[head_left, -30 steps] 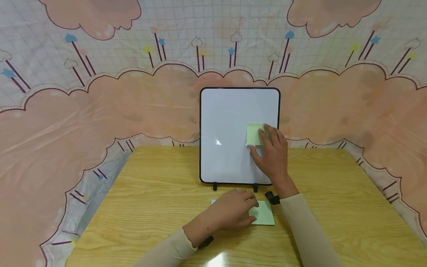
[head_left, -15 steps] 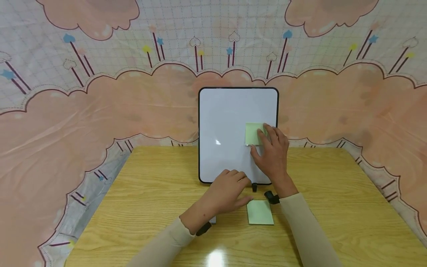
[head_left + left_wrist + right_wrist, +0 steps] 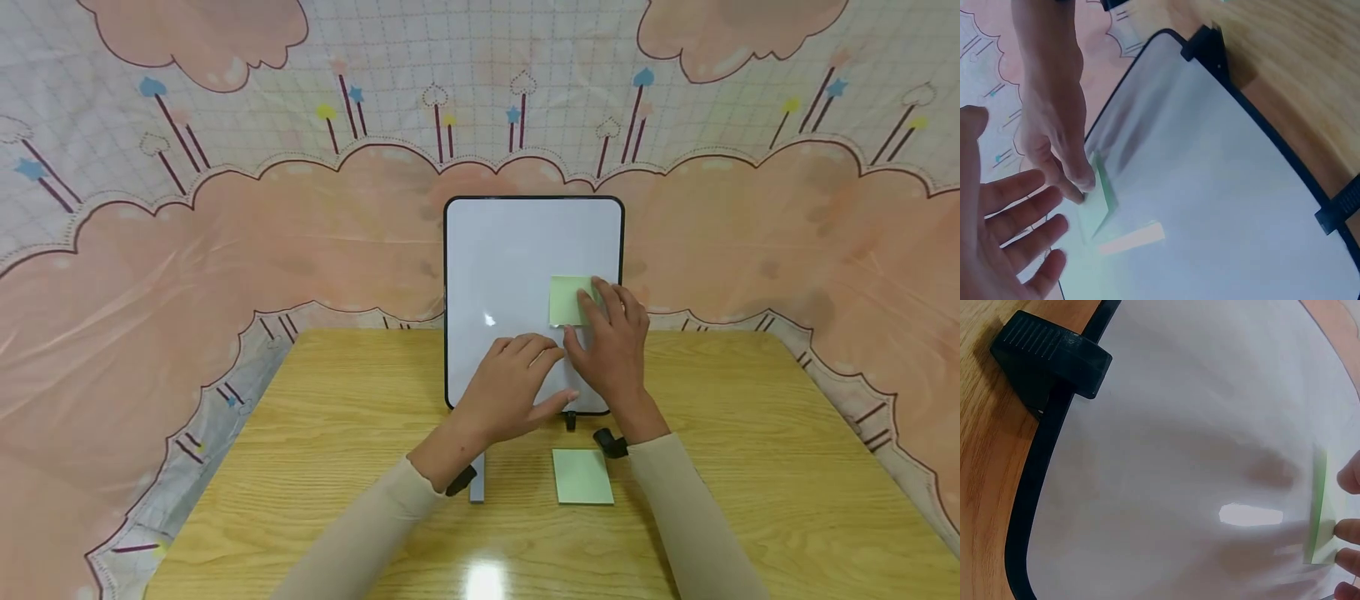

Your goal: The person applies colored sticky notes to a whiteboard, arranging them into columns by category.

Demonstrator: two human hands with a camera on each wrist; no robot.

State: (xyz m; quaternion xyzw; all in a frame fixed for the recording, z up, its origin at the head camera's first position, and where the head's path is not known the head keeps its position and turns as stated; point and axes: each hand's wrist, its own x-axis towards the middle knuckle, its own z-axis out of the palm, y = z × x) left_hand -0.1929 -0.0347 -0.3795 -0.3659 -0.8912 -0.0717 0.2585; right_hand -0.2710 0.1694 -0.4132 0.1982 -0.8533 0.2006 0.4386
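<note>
A small whiteboard [image 3: 510,250] with a black frame stands upright on the table. On its right half is a pale green sticky note [image 3: 567,301], its lower edge standing off the board in the right wrist view. My right hand [image 3: 615,350] touches the note's right part with its fingertips, the thumb [image 3: 576,342] just below it. My left hand [image 3: 510,383] is in front of the board's lower part, fingers spread and holding nothing; in the left wrist view its fingertips [image 3: 1054,259] point toward the note.
A green sticky note pad [image 3: 582,477] lies on the wooden table [image 3: 352,400] before the board. Left of it, a narrow grey strip [image 3: 477,483] shows partly under my left wrist. Black feet [image 3: 1054,353] hold the board's bottom edge. A patterned cloth [image 3: 337,242] hangs behind.
My left hand has risen from over the pad and the grey strip to in front of the board, uncovering the pad. My right hand stays at the note.
</note>
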